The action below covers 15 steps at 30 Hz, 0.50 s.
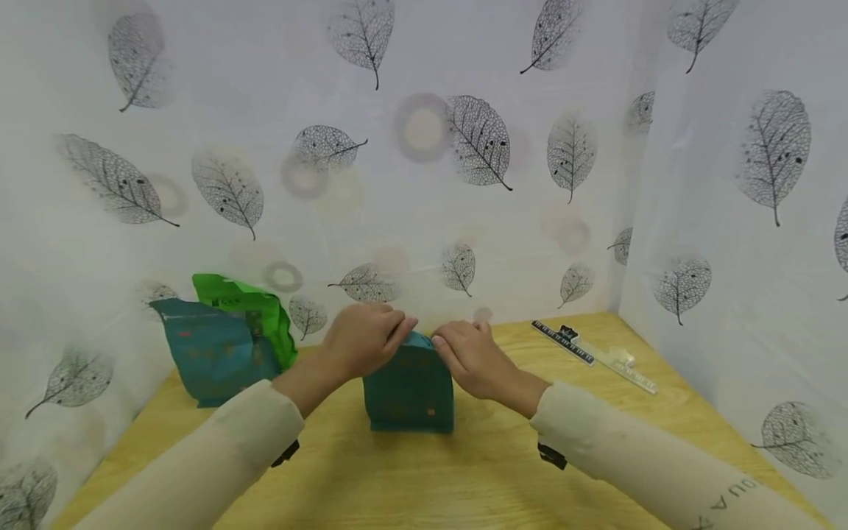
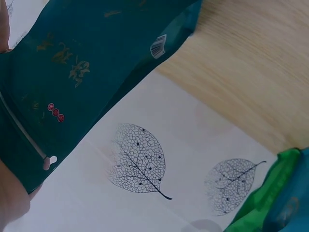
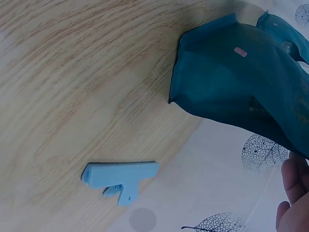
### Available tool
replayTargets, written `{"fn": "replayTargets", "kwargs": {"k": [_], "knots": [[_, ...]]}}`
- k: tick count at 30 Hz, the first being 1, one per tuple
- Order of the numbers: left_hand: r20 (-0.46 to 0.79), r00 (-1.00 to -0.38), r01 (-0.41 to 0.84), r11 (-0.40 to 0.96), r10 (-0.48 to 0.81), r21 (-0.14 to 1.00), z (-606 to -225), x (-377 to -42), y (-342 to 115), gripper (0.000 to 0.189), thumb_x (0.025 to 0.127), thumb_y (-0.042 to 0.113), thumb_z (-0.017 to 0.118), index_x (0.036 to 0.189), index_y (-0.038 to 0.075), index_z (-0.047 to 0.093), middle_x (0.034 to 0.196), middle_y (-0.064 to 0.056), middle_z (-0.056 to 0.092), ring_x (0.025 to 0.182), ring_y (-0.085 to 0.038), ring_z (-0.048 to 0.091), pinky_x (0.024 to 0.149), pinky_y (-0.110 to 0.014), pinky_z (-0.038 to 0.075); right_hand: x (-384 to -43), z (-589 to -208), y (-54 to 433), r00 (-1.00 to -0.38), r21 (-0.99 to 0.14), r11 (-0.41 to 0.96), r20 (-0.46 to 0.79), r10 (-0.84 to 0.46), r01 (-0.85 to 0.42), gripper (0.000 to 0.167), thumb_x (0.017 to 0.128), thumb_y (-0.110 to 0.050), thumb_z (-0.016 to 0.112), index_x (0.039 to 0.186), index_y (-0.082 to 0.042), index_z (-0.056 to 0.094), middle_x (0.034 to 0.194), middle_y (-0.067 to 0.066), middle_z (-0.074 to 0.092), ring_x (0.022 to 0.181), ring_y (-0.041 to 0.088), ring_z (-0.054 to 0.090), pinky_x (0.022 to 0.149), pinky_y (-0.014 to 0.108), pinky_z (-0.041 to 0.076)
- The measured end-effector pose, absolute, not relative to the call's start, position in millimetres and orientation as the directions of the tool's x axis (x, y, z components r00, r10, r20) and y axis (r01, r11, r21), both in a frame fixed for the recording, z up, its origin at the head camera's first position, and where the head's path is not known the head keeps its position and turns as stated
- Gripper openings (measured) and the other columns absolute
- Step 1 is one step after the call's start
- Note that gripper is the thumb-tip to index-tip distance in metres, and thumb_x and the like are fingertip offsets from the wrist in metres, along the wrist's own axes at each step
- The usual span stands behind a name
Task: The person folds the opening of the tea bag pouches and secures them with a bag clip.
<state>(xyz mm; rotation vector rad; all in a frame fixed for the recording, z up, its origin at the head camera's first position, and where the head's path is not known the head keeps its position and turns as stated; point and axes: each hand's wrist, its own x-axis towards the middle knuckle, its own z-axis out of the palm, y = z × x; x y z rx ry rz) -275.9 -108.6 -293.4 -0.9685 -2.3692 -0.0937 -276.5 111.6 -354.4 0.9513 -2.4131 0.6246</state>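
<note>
A dark teal stand-up pouch (image 1: 407, 394) stands upright on the table in the middle of the head view. My left hand (image 1: 364, 338) pinches its top edge at the left corner, thumb lying along the near side. At the opposite corner my right hand (image 1: 473, 361) grips the same edge with curled fingers. The pouch top looks folded over between the two hands. Gold lettering and a barcode show on the pouch (image 2: 72, 63) in the left wrist view. Fingers of the right hand (image 3: 297, 193) reach under its upper end in the right wrist view.
Another teal pouch (image 1: 215, 353) and a bright green pouch (image 1: 268, 313) stand at the left. On the right of the table lie a black bag clip (image 1: 563, 342) and a whitish one (image 1: 626, 368). A light blue bag clip (image 3: 123, 176) shows in the right wrist view. Leaf-printed sheets wall the table.
</note>
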Motion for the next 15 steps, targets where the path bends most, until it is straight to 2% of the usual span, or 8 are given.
{"fn": "replayTargets", "kwargs": {"k": [6,15], "knots": [[0.541,-0.520,0.680,0.704,0.661,-0.206,-294.5,-277.7,-110.5,0.031,0.101,0.031,0.059,0.075,0.017,0.065,0.063,0.006,0.057,0.054,-0.009,0.054,0.049,-0.024,0.043,-276.1,-355.8,111.7,-0.675,-0.253,0.656,0.510,-0.534,-0.711,0.028,0.109,-0.022,0.037,0.112,-0.013,0.063,0.108,0.002,0.067,0.101,0.019,0.061,0.084,0.039,0.033],[0.550,-0.465,0.694,0.671,0.693,-0.259,-295.8,-278.0,-111.6,0.025,0.099,0.030,0.063,0.079,0.017,0.069,0.066,0.005,0.063,0.057,-0.009,0.059,0.050,-0.023,0.047,-274.8,-358.3,109.4,-0.658,-0.239,0.642,0.503,-0.560,-0.729,0.027,0.109,-0.022,0.037,0.116,-0.011,0.061,0.107,0.001,0.066,0.099,0.018,0.062,0.080,0.035,0.034]]}}
